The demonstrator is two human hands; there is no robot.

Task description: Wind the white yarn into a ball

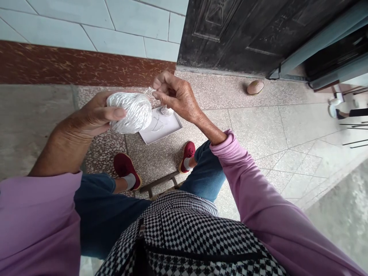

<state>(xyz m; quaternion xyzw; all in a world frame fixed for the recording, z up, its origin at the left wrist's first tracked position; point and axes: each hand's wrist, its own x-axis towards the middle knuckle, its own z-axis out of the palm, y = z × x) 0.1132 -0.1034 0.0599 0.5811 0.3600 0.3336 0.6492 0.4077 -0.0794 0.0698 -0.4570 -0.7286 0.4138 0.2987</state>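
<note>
A ball of shiny white yarn (130,113) rests in my left hand (99,113), its thumb pressed along the near side and the other fingers hidden behind. Just right of the ball, my right hand (178,94) pinches a loose white strand (149,91) that runs from the ball's upper right side. Below both hands a shallow white tray (162,134) lies on the floor. In it are a few thin strands (156,123) and a small whitish bundle (166,110), partly covered by my right hand from above.
My red shoes (126,168) stand on the speckled floor near the tray, with a stool's bar (159,181) between them. A round brownish object (255,87) lies near the dark door (230,34). Another person's foot (340,114) shows at the far right. A tiled wall (86,34) rises ahead.
</note>
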